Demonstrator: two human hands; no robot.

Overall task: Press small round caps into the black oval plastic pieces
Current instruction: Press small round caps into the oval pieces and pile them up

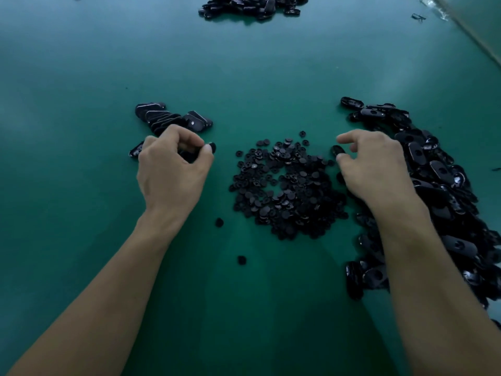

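Remaining: heap of black oval plastic pieces (433,172), small round black caps (287,185).
Done: likely short row (168,118).
Left hand (173,169): pinching dark piece (212,147).
Right hand (376,164): pinching second piece (337,150).

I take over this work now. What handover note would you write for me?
Left hand grips a black oval plastic piece. Right hand pinches a small black part; cap or oval, unclear. Small round black caps lie heaped in the middle, loose ovals heaped right. A short row of ovals lies behind the left hand, seemingly done. Most ovals remain.
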